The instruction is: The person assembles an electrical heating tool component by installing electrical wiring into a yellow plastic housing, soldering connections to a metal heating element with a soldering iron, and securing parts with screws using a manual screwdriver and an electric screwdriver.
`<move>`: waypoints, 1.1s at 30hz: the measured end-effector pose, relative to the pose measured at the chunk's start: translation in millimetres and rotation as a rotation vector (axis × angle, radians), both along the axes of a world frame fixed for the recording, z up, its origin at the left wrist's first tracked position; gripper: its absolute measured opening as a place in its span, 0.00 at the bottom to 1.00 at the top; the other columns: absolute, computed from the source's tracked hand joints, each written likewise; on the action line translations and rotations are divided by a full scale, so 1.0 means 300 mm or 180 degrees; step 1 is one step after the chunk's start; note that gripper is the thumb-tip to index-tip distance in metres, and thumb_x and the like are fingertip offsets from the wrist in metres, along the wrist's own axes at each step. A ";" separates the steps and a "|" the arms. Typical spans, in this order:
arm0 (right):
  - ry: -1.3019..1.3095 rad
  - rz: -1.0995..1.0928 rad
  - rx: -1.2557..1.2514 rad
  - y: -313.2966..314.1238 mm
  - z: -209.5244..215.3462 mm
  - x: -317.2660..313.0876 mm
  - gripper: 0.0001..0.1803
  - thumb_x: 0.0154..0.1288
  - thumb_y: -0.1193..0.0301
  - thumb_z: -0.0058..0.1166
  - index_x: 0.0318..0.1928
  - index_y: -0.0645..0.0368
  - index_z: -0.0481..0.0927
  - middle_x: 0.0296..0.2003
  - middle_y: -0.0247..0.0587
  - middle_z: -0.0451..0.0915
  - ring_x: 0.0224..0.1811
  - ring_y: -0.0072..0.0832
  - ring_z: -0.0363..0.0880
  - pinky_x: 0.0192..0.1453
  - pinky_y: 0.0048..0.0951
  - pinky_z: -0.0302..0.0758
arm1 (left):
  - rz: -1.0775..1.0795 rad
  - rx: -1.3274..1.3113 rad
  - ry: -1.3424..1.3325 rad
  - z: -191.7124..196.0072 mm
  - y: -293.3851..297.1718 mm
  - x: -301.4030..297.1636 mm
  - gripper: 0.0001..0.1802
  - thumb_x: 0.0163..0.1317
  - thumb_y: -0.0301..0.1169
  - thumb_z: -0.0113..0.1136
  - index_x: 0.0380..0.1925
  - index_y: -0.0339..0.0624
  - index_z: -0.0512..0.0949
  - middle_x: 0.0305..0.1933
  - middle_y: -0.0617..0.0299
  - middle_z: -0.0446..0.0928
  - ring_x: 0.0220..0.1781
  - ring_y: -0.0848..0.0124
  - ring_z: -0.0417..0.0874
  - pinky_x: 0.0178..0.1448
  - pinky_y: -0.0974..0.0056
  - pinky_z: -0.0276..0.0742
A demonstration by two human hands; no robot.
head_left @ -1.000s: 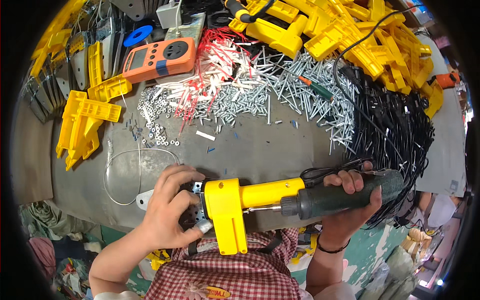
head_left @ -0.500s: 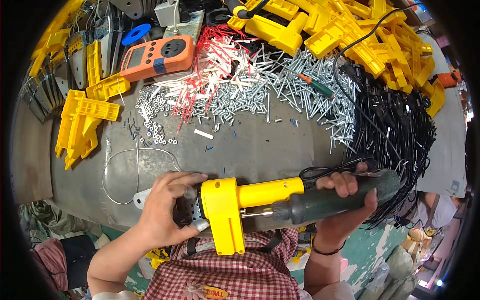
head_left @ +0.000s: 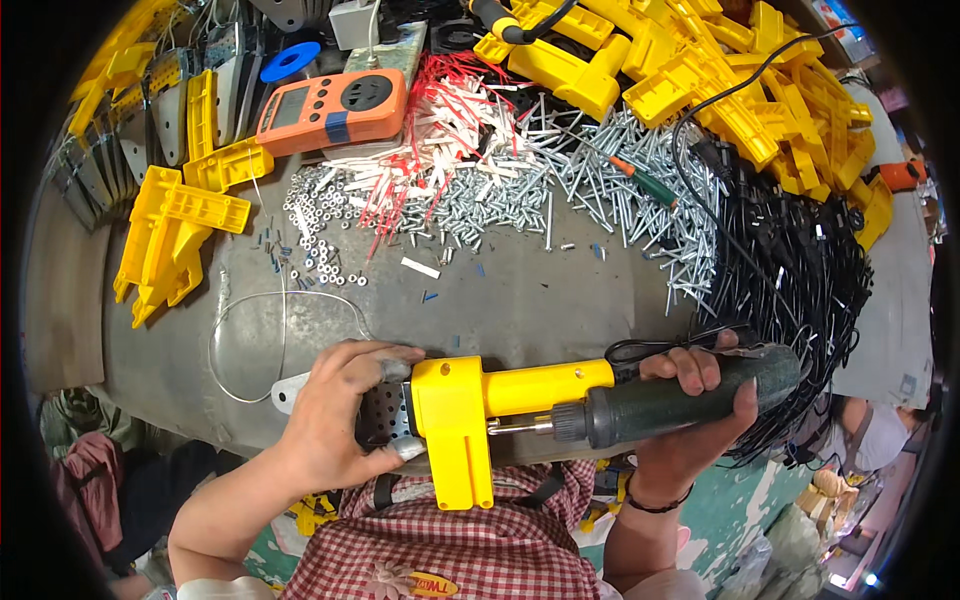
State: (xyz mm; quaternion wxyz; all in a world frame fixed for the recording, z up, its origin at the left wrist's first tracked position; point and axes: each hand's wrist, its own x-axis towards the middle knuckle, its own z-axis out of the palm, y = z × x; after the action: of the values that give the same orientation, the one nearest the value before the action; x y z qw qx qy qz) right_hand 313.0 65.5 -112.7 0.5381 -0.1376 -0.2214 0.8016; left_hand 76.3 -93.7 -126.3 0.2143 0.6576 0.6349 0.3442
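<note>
My left hand point(head_left: 335, 415) grips a perforated metal guard point(head_left: 384, 415) at the left end of a yellow plastic tool housing point(head_left: 452, 425). A grey metal plate tip point(head_left: 287, 392) pokes out beyond that hand. The housing's yellow handle point(head_left: 550, 386) extends to the right, with a bundled black cord point(head_left: 640, 348) by its end. My right hand point(head_left: 690, 400) is wrapped round a dark green electric screwdriver point(head_left: 650, 410), held roughly level below the handle. Its bit point(head_left: 515, 427) reaches the right side of the housing; the screw, if one is there, cannot be made out.
Nuts point(head_left: 320, 225), short screws point(head_left: 480, 205), white sleeves with red wires point(head_left: 450, 120) and long screws point(head_left: 640, 150) lie heaped across the bench. An orange meter point(head_left: 330, 110) stands behind. Yellow housings point(head_left: 740, 90) pile at back right, above black cords point(head_left: 790, 260). A green-handled screwdriver point(head_left: 650, 185) rests on the screws.
The view has shifted slightly, so the bench items sit a little further right. Both hands keep their grips, and the screwdriver bit stays at the housing.
</note>
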 end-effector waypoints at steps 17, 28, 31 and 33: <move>-0.0159 -0.0093 0.0234 0.025 0.033 -0.011 0.22 0.61 0.62 0.49 0.53 0.58 0.65 0.27 0.28 0.67 0.32 0.19 0.66 0.48 0.30 0.64 | -0.0040 -0.0085 -0.0019 0.000 0.000 0.004 0.38 0.31 0.29 0.67 0.48 0.41 0.62 0.55 0.53 0.69 0.54 0.51 0.69 0.58 0.50 0.61; 0.0023 -0.0173 0.0098 -0.022 -0.025 -0.038 0.22 0.60 0.58 0.48 0.51 0.53 0.65 0.26 0.26 0.65 0.29 0.18 0.65 0.53 0.34 0.62 | -0.0149 0.0029 -0.0165 -0.013 0.001 -0.004 0.37 0.33 0.24 0.65 0.49 0.39 0.61 0.53 0.50 0.67 0.54 0.49 0.66 0.59 0.51 0.61; 0.0126 -0.0297 -0.0072 -0.023 -0.024 -0.034 0.22 0.60 0.59 0.48 0.52 0.53 0.65 0.26 0.27 0.65 0.30 0.19 0.65 0.57 0.37 0.60 | -0.0111 0.0068 -0.0094 -0.010 0.003 -0.006 0.33 0.43 0.31 0.65 0.50 0.43 0.61 0.53 0.49 0.69 0.52 0.51 0.70 0.56 0.52 0.64; 0.0083 -0.0219 -0.0067 -0.020 -0.026 -0.020 0.23 0.61 0.58 0.48 0.54 0.52 0.64 0.26 0.28 0.66 0.31 0.21 0.65 0.59 0.38 0.58 | -0.0239 -0.0107 -0.0184 -0.004 0.002 -0.016 0.35 0.41 0.30 0.67 0.51 0.42 0.61 0.54 0.49 0.69 0.52 0.50 0.70 0.57 0.52 0.64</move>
State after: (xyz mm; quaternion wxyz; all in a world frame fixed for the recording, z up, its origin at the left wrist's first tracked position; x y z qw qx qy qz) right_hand 307.0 59.5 -120.5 0.5667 -0.1403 -0.2010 0.7866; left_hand 71.4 -93.2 -127.6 0.2564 0.6671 0.6090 0.3441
